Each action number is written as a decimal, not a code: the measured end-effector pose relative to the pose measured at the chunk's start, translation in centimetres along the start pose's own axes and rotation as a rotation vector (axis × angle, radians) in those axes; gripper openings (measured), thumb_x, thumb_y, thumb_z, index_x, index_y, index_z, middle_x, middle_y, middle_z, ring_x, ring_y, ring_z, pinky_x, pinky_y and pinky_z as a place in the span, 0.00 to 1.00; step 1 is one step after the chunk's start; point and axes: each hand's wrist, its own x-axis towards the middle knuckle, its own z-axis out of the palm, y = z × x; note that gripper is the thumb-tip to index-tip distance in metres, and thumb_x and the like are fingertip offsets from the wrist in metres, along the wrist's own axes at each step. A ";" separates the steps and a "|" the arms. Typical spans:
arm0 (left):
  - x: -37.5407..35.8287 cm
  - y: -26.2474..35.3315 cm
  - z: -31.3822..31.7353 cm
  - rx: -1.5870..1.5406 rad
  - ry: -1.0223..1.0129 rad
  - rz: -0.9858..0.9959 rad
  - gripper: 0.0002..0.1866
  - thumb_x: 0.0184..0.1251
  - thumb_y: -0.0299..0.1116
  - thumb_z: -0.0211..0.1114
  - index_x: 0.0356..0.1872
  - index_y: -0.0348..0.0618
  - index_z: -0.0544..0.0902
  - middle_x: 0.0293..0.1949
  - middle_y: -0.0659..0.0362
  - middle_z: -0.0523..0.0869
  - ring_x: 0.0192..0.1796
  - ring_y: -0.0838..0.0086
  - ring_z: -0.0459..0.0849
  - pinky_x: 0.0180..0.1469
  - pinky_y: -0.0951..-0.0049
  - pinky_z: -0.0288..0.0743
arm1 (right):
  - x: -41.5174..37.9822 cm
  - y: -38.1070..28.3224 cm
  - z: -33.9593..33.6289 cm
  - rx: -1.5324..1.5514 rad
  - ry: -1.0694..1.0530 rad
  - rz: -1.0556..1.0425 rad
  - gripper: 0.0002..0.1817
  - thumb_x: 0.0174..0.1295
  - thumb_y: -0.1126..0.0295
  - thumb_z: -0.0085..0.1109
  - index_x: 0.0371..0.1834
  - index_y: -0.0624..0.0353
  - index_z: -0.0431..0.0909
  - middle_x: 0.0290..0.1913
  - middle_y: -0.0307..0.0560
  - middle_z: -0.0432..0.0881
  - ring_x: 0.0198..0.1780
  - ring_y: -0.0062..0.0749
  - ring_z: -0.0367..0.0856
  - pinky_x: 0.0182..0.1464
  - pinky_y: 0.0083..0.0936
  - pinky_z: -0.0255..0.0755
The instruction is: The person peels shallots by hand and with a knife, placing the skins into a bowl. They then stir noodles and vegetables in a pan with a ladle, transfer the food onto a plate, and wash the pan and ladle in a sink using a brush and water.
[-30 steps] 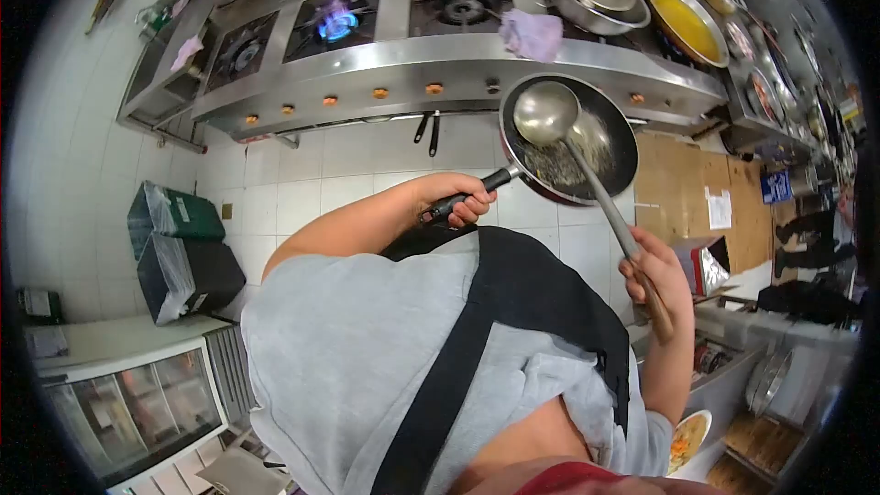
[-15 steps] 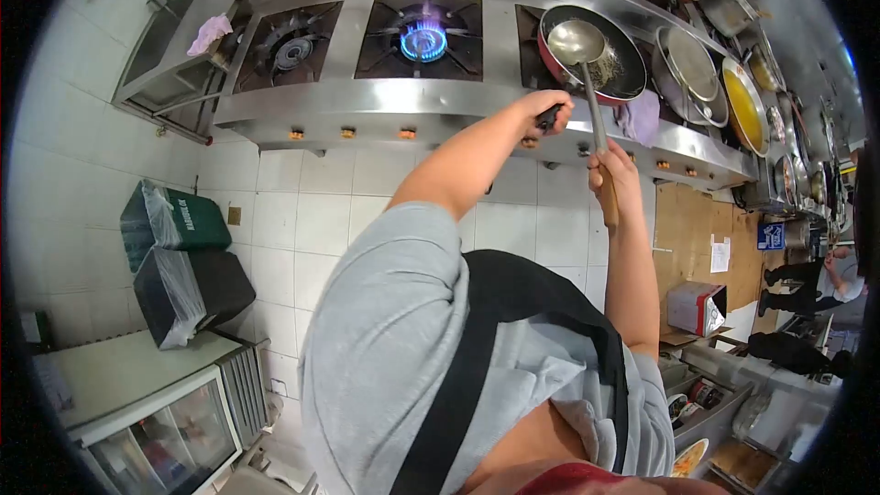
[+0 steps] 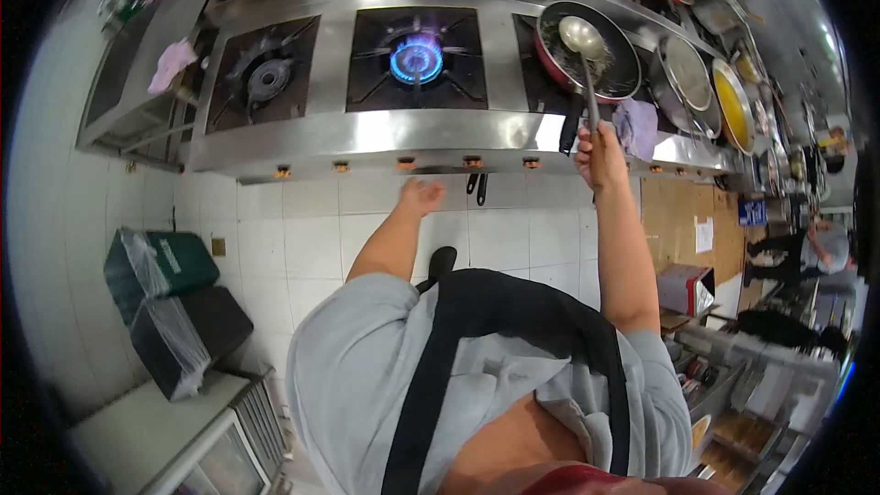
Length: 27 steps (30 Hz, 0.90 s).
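Note:
My right hand [image 3: 600,158] grips the handle of a metal ladle [image 3: 582,35]. The ladle's bowl rests over a black frying pan [image 3: 623,71] with a red outside, on the right-hand burner. Beside the ladle, the pan's black handle [image 3: 573,124] points toward me, with no hand on it. My left hand [image 3: 422,195] is low in front of the stove, fingers apart and nothing held. Its fingertips are close beneath an orange-brown stove knob [image 3: 406,163]. Above that knob, the middle burner [image 3: 417,60] burns with a blue flame. A purple cloth [image 3: 635,128] hangs right of the ladle.
Left of the flame is an unlit burner [image 3: 268,80]. A pot with a strainer [image 3: 685,78] and a bowl of yellow liquid [image 3: 731,103] stand at the right. Bins [image 3: 188,330] and a glass-fronted cabinet [image 3: 165,431] are on the left. Another person [image 3: 825,247] is at far right.
My left hand has let go of the pan's handle and moved left and down to the knobs. My right hand still holds the ladle over the pan. The flame looks broader.

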 end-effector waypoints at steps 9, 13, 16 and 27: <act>7.1 5.0 0.4 -0.113 -0.107 0.249 0.09 0.72 0.29 0.44 0.33 0.39 0.70 0.30 0.57 0.75 0.33 0.68 0.76 0.41 0.64 0.79 | 1.5 -0.4 -0.3 0.092 -0.032 0.097 0.13 0.64 0.60 0.51 0.46 0.55 0.69 0.31 0.37 0.74 0.25 0.18 0.68 0.25 0.17 0.62; 5.0 3.0 0.0 0.042 -0.094 0.461 0.07 0.70 0.28 0.47 0.30 0.41 0.69 0.24 0.59 0.74 0.30 0.72 0.77 0.40 0.66 0.81 | 1.4 -0.8 -0.7 0.020 -0.019 0.102 0.14 0.63 0.62 0.52 0.49 0.54 0.69 0.31 0.36 0.73 0.25 0.19 0.69 0.26 0.17 0.63; 3.6 2.2 0.8 0.073 -0.141 0.551 0.09 0.71 0.36 0.51 0.41 0.40 0.71 0.32 0.56 0.74 0.35 0.67 0.79 0.45 0.63 0.80 | 1.2 -1.5 -1.1 0.012 -0.044 0.122 0.14 0.63 0.60 0.53 0.48 0.54 0.69 0.31 0.36 0.73 0.26 0.20 0.69 0.27 0.18 0.64; -11.5 -12.5 20.0 0.855 -0.836 -0.299 0.39 0.65 0.66 0.41 0.58 0.37 0.66 0.52 0.49 0.77 0.55 0.61 0.77 0.58 0.57 0.71 | 1.4 -2.5 -3.6 0.062 -0.203 0.205 0.18 0.63 0.59 0.52 0.51 0.59 0.69 0.31 0.35 0.72 0.28 0.20 0.69 0.30 0.18 0.65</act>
